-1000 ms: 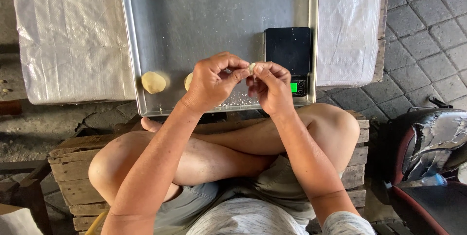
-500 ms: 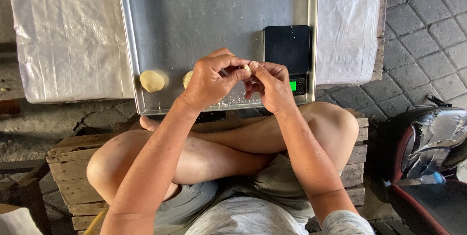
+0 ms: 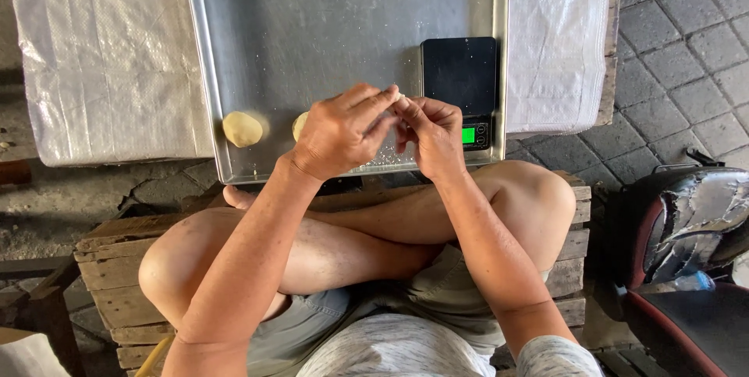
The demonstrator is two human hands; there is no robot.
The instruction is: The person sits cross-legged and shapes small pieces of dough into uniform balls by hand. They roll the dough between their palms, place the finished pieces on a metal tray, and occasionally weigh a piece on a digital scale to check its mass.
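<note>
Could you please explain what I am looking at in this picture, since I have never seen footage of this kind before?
The picture comes from a camera worn on a person's head, looking down at their own arms and crossed legs. They sit on a wooden pallet before a metal tray. The left hand and right hand meet above the tray and pinch a small piece of dough between the fingertips. On the tray lie a round dough ball, another half hidden behind the left hand, and a small black scale with a green display.

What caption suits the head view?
Both hands, left hand and right hand, pinch a dough piece above a metal tray beside a scale.
</note>
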